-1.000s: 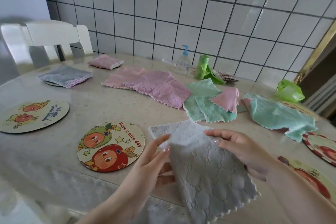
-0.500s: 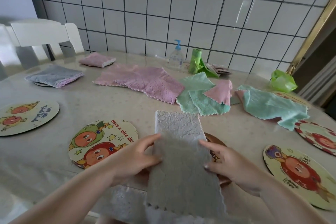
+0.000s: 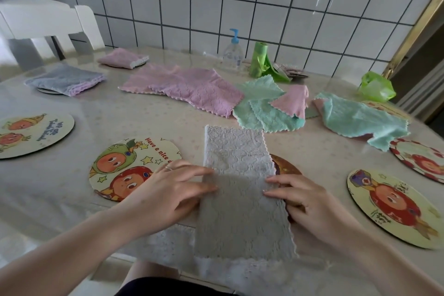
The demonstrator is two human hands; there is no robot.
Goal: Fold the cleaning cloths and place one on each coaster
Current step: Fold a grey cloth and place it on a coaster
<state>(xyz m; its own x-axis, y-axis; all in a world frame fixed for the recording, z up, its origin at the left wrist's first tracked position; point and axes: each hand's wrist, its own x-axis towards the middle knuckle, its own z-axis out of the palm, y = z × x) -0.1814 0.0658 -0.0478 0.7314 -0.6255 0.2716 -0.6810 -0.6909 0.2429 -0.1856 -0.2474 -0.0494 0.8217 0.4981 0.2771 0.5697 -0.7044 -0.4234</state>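
A grey cleaning cloth [image 3: 240, 175], folded into a long strip, lies flat at the table's near edge and hangs slightly over it. My left hand [image 3: 168, 190] presses its left edge and my right hand [image 3: 305, 202] rests on its right edge, fingers spread. The strip covers most of a dark round coaster [image 3: 287, 167]. A cartoon coaster [image 3: 127, 166] lies just left of my left hand, another [image 3: 394, 206] to the right. Two folded cloths, one grey [image 3: 66, 79] and one pink [image 3: 122, 58], sit on coasters at the far left.
Loose cloths lie across the middle: pink [image 3: 187, 89], green with a pink one [image 3: 269, 106], and green [image 3: 360, 120]. More coasters at far left [image 3: 31, 134] and far right [image 3: 422, 161]. A pump bottle [image 3: 232, 51], green bag roll [image 3: 259, 60], green bag [image 3: 376, 86] and white chair [image 3: 45, 24] stand behind.
The grey cloth was held up between both hands a second ago; it has been folded into a narrow strip and laid flat on the table, with both hands now pressing its sides.
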